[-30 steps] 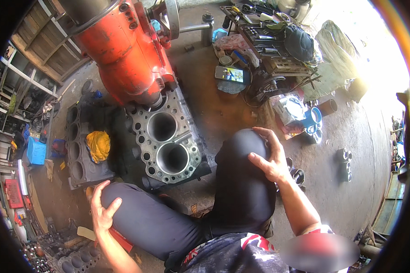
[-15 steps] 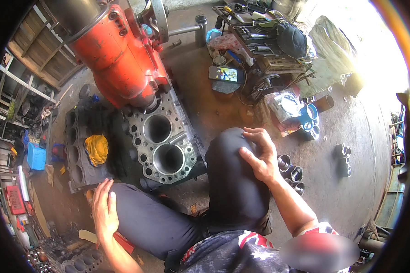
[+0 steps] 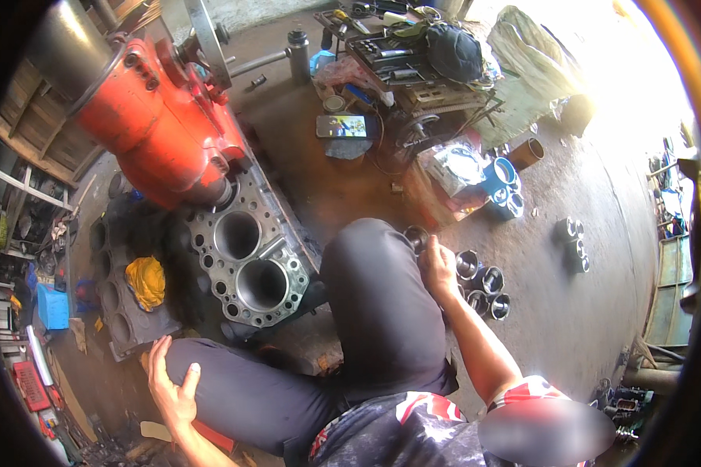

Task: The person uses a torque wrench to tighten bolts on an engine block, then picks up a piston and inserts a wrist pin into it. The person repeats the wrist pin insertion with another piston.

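Note:
My left hand (image 3: 173,387) rests on my left knee with its fingers stretched out and nothing in it. Beside my right knee is my right hand (image 3: 441,272), seen edge-on; its fingers are partly hidden. A round metal piston (image 3: 415,238) lies against its finger side, and I cannot tell whether the hand grips it. More pistons (image 3: 491,280) stand grouped on the floor just right of that hand. In front of my legs is a grey engine block (image 3: 290,268) with open cylinder bores. A red machine (image 3: 160,128) stands over its far end.
A second engine block (image 3: 121,300) with a yellow cloth (image 3: 146,282) is at the left. A phone (image 3: 346,127) stands ahead, near a tool bench (image 3: 389,58). Blue cylinders (image 3: 502,183) and grey cylindrical parts (image 3: 576,245) sit on the floor at right.
My right hand has left the top of my right knee and moved down to its right side, by the pistons. The view has turned right. My left hand stays on the left knee.

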`<state>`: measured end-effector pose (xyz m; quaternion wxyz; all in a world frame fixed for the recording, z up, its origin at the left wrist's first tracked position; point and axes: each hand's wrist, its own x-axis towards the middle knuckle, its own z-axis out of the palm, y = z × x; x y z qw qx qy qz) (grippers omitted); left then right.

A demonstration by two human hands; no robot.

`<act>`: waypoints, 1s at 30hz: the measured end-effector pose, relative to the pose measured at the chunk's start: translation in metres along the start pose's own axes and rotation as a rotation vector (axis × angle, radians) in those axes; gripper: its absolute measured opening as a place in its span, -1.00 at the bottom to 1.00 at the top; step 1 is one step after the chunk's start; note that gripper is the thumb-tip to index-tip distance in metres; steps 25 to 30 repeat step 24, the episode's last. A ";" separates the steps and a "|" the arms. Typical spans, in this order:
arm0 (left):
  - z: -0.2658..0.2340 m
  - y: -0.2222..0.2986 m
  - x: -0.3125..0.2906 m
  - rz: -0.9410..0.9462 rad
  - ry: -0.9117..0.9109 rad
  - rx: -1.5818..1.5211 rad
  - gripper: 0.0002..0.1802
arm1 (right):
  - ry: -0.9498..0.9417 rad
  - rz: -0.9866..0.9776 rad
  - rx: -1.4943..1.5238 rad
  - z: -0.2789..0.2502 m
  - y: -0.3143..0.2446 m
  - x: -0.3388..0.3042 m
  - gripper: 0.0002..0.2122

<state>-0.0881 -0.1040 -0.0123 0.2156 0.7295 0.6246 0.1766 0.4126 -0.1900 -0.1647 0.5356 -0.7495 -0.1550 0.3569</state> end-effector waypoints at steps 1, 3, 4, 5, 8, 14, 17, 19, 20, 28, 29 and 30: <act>0.000 -0.003 -0.001 0.018 0.015 -0.009 -0.35 | 0.032 -0.144 -0.041 -0.015 0.007 0.006 -0.55; 0.000 -0.010 -0.002 0.036 0.018 -0.045 -0.36 | 0.198 -0.214 -0.227 -0.046 0.017 0.008 -0.83; 0.000 -0.014 -0.002 0.050 0.027 -0.074 -0.37 | 0.127 -0.146 -0.019 -0.063 0.015 0.016 -0.86; 0.000 -0.018 -0.002 0.047 0.027 -0.114 -0.42 | 0.109 -0.232 -0.047 -0.083 0.011 0.023 -0.68; 0.002 -0.033 0.000 0.046 0.037 -0.256 -0.43 | 0.349 -0.205 -0.114 -0.133 -0.005 0.059 -0.65; 0.011 -0.063 0.000 -0.094 0.007 -0.737 -0.31 | 0.567 -0.105 -0.001 -0.211 -0.008 0.132 -0.71; 0.015 -0.080 0.000 -0.176 -0.068 -0.952 -0.18 | 0.483 -0.066 -0.143 -0.223 0.004 0.159 -0.61; 0.019 -0.095 0.001 -0.216 -0.096 -1.065 -0.13 | 0.396 -0.074 -0.044 -0.224 0.008 0.176 -0.58; 0.021 -0.104 0.000 -0.242 -0.160 -1.172 -0.13 | 0.403 -0.042 -0.012 -0.223 0.010 0.184 -0.57; 0.020 -0.151 -0.022 -0.272 -0.283 -1.368 -0.13 | 0.296 0.013 0.083 -0.219 0.012 0.203 -0.57; 0.020 -0.151 -0.022 -0.272 -0.283 -1.368 -0.13 | 0.296 0.013 0.083 -0.219 0.012 0.203 -0.57; 0.020 -0.151 -0.022 -0.272 -0.283 -1.368 -0.13 | 0.296 0.013 0.083 -0.219 0.012 0.203 -0.57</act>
